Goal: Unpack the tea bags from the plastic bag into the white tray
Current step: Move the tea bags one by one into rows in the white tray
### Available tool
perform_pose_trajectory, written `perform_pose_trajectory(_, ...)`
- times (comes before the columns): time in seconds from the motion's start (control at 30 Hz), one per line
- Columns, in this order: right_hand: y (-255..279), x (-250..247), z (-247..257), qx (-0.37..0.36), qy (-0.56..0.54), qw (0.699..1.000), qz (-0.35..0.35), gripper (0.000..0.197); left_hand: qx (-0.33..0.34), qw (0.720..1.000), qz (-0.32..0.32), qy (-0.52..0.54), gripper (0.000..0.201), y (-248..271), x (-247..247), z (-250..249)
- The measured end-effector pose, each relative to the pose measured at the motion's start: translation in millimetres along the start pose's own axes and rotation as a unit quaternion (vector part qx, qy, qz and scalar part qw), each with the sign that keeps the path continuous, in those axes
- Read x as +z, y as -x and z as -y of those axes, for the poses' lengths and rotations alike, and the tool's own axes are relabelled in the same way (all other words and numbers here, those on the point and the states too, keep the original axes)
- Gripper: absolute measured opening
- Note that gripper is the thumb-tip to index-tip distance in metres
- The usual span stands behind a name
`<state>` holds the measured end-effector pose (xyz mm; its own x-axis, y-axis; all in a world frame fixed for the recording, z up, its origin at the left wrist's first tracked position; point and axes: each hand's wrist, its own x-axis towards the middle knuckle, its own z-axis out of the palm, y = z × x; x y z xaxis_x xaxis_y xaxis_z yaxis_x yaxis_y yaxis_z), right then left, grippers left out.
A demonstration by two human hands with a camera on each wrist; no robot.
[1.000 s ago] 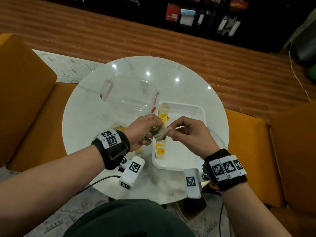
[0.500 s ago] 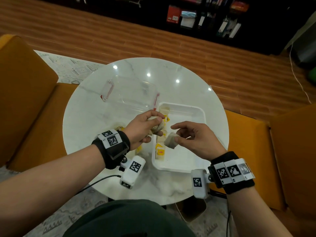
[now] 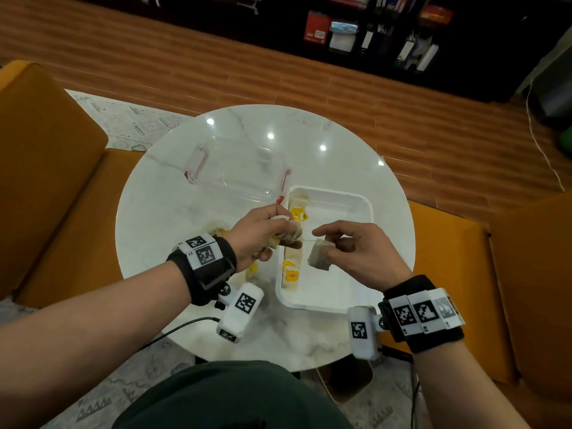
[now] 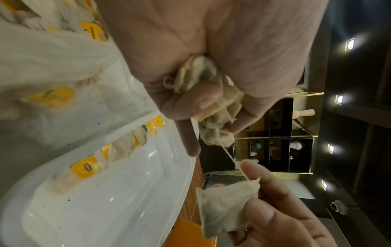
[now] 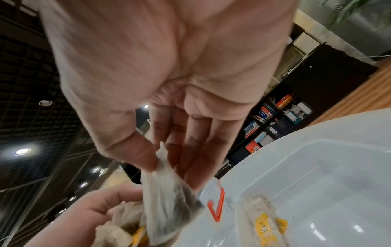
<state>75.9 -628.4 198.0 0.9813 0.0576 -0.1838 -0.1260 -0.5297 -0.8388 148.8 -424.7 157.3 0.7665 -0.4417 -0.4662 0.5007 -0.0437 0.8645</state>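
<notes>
Round marble table [image 3: 161, 212], orange seats [image 3: 46, 168], wood floor [image 3: 433, 125], dark bookshelves [image 3: 387, 32].

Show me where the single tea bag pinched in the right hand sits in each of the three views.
Head: tea bag centre-right, over the white tray, below the right hand.
Left wrist: tea bag lower right, its string running up to the left hand.
Right wrist: tea bag bottom centre, hanging from the thumb.
Shared landmark: the white tray.

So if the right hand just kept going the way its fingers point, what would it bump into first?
Probably the left hand and its clump of tea bags: the right hand points leftward at them above the white tray. Depth is unclear.
</notes>
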Motion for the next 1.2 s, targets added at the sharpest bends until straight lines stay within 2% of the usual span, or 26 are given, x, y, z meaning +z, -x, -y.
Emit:
perform_pose_trajectory(0.17, 1.0, 2.5, -0.3, 0.004, 0.05, 0.998, 0.035, 0.022, 0.031, 0.999, -0.024, 0.018, 0.007, -2.1, -3.0, -0.5)
perform_pose_trajectory(0.4, -2.5, 8.1, -2.2, -0.003, 0.105, 0.991, 0.081, 0.019, 0.041, 0.996, -0.018, 0.073, 0.006, 0.1, -2.5, -7.3)
perform_pose_trajectory(0.57, -1.4, 0.5, 0.4, -0.008, 0.092, 0.994, 0.064, 0.019, 0.036, 0.993, -0.022, 0.106, 0.01, 0.2, -1.6, -11.8)
perform_pose_trajectory(0.8, 6.2, -6.1, 5.9, -0.034, 0.022, 0.999, 0.034, 0.013, 0.011, 0.992, -0.019, 0.121, 0.017, 0.5, -1.3, -12.8)
perform_pose_trajectory(0.93, 9.8, -6.4, 8.7, -0.049, 0.002, 0.998, 0.033, 0.013, 0.014, 0.994, -0.025, 0.109, 0.011, -1.2, 1.2, -12.7)
perform_pose_trajectory(1.03, 8.3, -4.7, 6.4, -0.055, -0.023, 0.998, 0.003, 0.013, -0.006, 0.994, -0.016, 0.11, 0.012, -0.8, 2.8, -11.3)
perform_pose_trajectory(1.1, 6.4, -1.6, 4.1, -0.052, -0.025, 0.998, -0.017, 0.015, -0.021, 0.993, -0.005, 0.118, 0.014, -1.1, 4.4, -10.0)
perform_pose_trajectory(1.2, 4.3, 4.4, 3.9, -0.065, 0.002, 0.998, -0.008, 0.01, -0.04, 0.99, 0.013, 0.132, 0.014, -1.7, 6.9, -10.2)
